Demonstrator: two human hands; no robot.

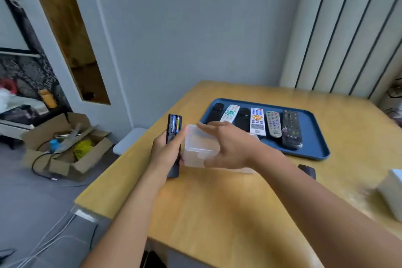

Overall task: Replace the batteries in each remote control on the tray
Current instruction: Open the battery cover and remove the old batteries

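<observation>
My left hand (166,151) grips a black remote (174,128) upright, back side up, its battery bay open with two batteries showing. My right hand (228,148) hovers with fingers spread over a clear plastic box (199,148) on the table, just right of the remote; whether it touches the box I cannot tell. A blue tray (313,143) further back holds several remotes side by side, black, white and grey. A small black cover piece (307,171) lies on the table right of my right forearm.
A white container (391,193) stands at the table's right edge. The wooden table (217,213) ends close to my left arm. On the floor to the left are an open cardboard box (65,148) and cables.
</observation>
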